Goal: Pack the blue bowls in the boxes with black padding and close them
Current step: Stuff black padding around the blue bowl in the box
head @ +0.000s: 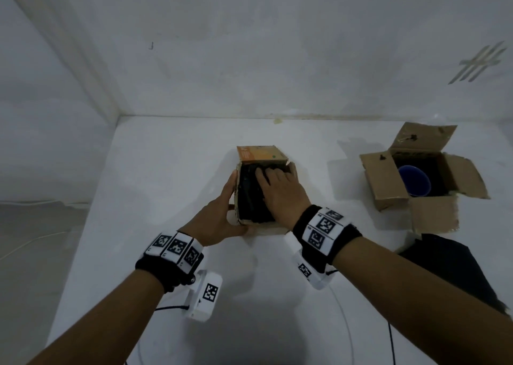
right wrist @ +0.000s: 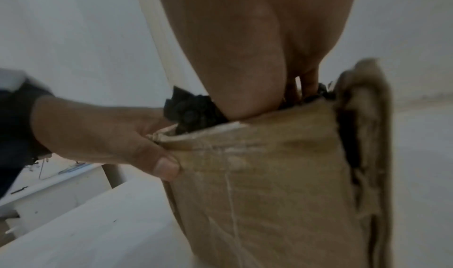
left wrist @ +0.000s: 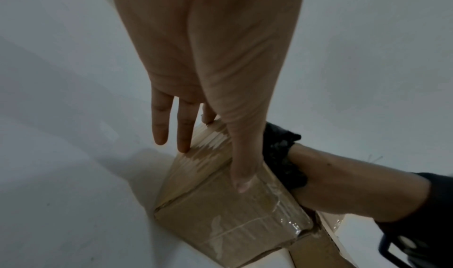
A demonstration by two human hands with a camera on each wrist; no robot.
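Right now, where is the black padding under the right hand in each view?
Head: black padding centre frame, filling the centre box under the right hand.
Left wrist: right of centre, behind the thumb.
Right wrist: centre, above the box rim.
Shared landmark: the left hand bracing that box.

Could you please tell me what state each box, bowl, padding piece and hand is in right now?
Near box: open, packed with black padding.
Far box: open, flaps spread.
Blue bowl: inside the far box, uncovered.
Loose black sheet: lying on the table beside the far box.
Left hand: steadying the near box's side, fingers straight.
Right hand: pressing flat on the padding.
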